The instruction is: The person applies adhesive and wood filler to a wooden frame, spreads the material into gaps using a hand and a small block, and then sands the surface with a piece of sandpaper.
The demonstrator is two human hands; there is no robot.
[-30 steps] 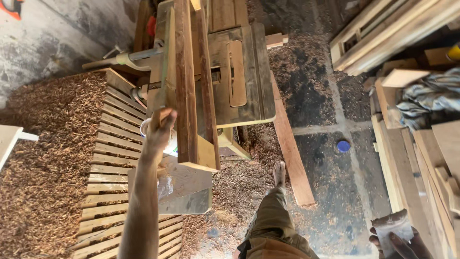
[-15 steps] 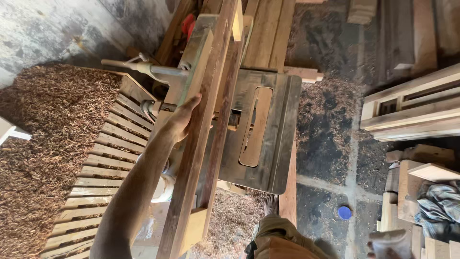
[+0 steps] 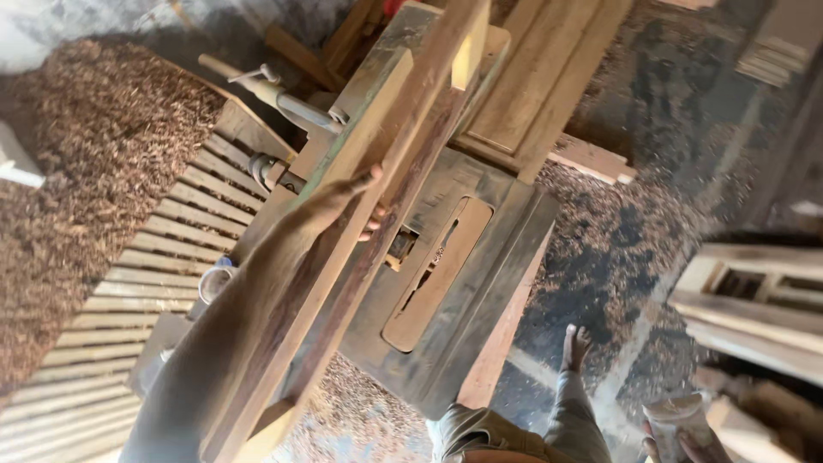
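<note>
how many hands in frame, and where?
2. Left hand lies on the long brown wooden plank over the worn grey machine table. Right hand, bottom right edge, holds a small pale wooden block; partly cropped.
</note>
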